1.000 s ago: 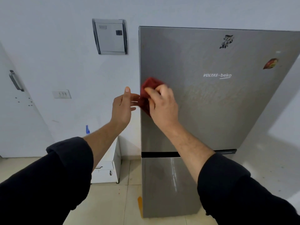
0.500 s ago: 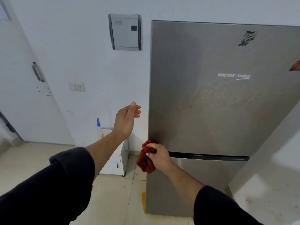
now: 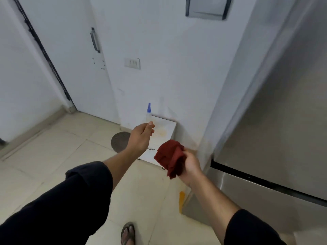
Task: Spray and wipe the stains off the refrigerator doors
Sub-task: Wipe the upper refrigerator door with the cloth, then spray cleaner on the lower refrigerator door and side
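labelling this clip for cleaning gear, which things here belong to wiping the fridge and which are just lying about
For the job: red cloth in the right hand; spray bottle by the low cabinet; fridge.
Just lying about: drain cover, light switch, door handle, wall box, sandal.

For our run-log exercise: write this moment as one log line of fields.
left hand: open, extended toward bottle | right hand: holds cloth, apart from fridge | next: probably spray
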